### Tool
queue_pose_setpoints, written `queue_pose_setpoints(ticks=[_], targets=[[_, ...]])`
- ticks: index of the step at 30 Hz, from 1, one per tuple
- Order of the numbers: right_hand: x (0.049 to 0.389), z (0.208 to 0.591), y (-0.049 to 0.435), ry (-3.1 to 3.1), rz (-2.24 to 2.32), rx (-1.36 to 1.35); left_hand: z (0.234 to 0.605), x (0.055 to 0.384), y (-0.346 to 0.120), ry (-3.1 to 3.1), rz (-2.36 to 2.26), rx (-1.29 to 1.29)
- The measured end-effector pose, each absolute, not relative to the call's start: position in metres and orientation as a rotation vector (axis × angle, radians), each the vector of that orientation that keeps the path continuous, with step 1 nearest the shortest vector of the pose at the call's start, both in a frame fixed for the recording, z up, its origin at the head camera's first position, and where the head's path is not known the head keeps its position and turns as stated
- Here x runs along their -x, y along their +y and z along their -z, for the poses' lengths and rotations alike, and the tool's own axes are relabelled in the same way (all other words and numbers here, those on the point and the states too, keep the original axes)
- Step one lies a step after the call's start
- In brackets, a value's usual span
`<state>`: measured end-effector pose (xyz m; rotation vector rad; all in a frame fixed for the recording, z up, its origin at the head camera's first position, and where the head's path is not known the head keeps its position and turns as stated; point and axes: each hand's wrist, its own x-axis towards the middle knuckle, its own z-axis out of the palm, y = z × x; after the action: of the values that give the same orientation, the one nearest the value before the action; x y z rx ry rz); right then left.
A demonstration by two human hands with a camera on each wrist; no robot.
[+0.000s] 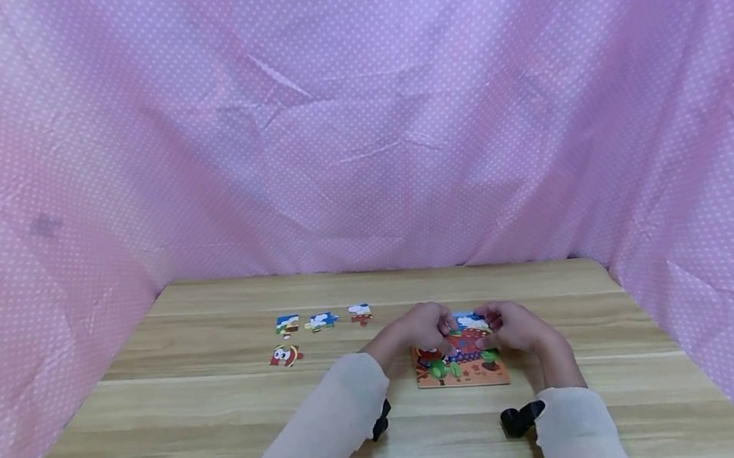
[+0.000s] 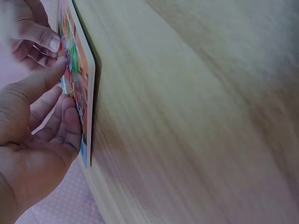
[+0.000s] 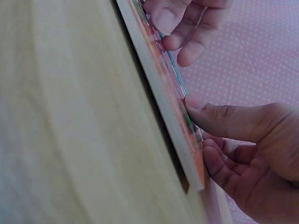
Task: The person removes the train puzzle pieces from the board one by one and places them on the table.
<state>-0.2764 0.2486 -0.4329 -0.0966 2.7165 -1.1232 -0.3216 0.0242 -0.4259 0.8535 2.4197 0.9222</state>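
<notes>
A jigsaw puzzle board (image 1: 463, 380) lies on the table with a bright picture of orange ground, green plants and blue sky. My left hand (image 1: 425, 327) is over its left part; in the left wrist view the thumb (image 2: 56, 70) and bent fingers (image 2: 70, 123) touch the picture surface. Over the right part is my right hand (image 1: 518, 327). In the right wrist view its thumb (image 3: 198, 103) rests against the pieces, with the fingers (image 3: 215, 161) bent near the board's edge. Thumb and fingers stand apart on both hands, and no lifted piece shows clearly between them.
Left of the board lie several loose puzzle pieces: a blue-and-brown one (image 1: 287, 323), a blue-and-white one (image 1: 322, 321), a white-and-red one (image 1: 360, 313) and a red one with eyes (image 1: 284, 356). Pink dotted cloth (image 1: 356, 145) surrounds the wooden table (image 1: 188, 407).
</notes>
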Motion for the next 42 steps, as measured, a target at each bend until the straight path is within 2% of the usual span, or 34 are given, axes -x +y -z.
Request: queue_pose_setpoints(ticks=[21, 42], targets=[[0.2763, 0.4324, 0.2472, 2.716, 1.117, 0.088, 0.4273, 0.3163, 0.0304, 2.44, -0.909, -0.63], [0.2772, 0.4326, 0.2479, 2.72, 1.122, 0.119, 0.4264, 0.3176, 0.0262, 2.357, -1.06, -0.686]])
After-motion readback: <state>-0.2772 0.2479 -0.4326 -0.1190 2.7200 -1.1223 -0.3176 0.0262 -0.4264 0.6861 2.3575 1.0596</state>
